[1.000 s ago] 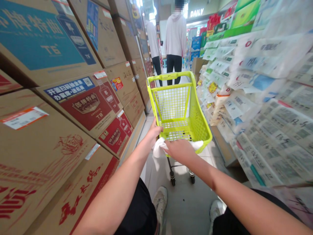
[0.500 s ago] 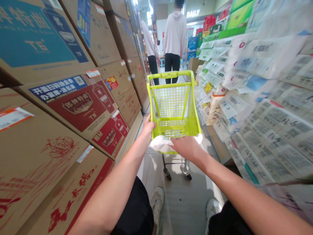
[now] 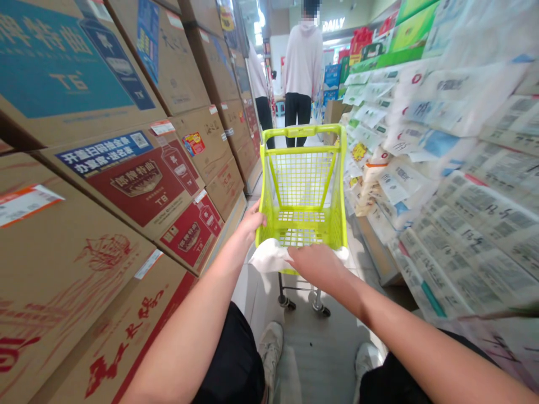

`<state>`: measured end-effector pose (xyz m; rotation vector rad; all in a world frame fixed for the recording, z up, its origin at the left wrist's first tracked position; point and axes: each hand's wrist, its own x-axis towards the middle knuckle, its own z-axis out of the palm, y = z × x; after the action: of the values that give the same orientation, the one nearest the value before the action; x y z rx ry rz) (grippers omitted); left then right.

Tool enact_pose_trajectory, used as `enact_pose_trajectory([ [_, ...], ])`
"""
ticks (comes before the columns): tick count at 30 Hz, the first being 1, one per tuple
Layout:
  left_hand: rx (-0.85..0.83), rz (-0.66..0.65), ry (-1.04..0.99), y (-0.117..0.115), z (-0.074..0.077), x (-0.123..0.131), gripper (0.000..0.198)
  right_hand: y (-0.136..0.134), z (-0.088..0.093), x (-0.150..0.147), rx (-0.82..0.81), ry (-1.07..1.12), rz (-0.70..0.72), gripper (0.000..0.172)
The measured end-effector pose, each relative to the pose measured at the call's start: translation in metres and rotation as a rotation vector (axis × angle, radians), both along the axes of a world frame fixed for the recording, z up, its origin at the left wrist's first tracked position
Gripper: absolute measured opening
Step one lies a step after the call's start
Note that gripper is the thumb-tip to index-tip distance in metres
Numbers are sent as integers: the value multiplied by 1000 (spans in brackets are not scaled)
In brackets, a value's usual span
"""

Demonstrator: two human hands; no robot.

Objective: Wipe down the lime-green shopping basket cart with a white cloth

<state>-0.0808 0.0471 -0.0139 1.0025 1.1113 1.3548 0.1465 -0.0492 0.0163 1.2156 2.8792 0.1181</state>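
Observation:
A small lime-green plastic shopping cart [image 3: 310, 216] on metal legs with casters stands in front of me. Its mesh basket holds nothing I can see. My left hand [image 3: 253, 217] is wrapped round the left side of the basket, thumb over the rim. Across the near rim lies a white wipe [image 3: 268, 257]; I cannot tell if it is cloth or paper. My right hand [image 3: 315, 259] is closed over it, pressing it on the rim's middle. One end of the wipe hangs loose at the left, and another bit shows at the right corner.
Stacked cardboard cartons [image 3: 143, 185] line the left side. On the right, plastic-wrapped packs of paper [image 3: 475, 219] are piled in slanting rows. A person [image 3: 302, 62] in a pale top stands farther along the aisle, back turned. My shoes [image 3: 272, 348] are on the tiled floor near the casters.
The cart has shifted slightly to the right and towards me, its casters turning. My right hand has slid a little left along the rim, and the wipe's left end sticks out farther.

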Motion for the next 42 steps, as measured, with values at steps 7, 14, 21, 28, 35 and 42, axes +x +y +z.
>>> enact_pose_trajectory([
  [7,19,50,79,-1,3,-3,97,-6,-2,12,33,-4,11,30],
  [14,76,54,10,-23,-2,41,91,-13,0,-20,-8,41,26,32],
  [21,24,-92,-35,-9,6,7,107,-7,1,-16,-9,20,7,26],
  [28,-17,-45,95,11,6,-35,106,-5,-6,-3,24,3,-16,20],
  [35,107,42,130,-3,-6,2,91,-14,-6,-24,20,35,19,20],
  [42,40,-85,105,-9,0,2,103,-13,-4,-28,5,47,52,20],
])
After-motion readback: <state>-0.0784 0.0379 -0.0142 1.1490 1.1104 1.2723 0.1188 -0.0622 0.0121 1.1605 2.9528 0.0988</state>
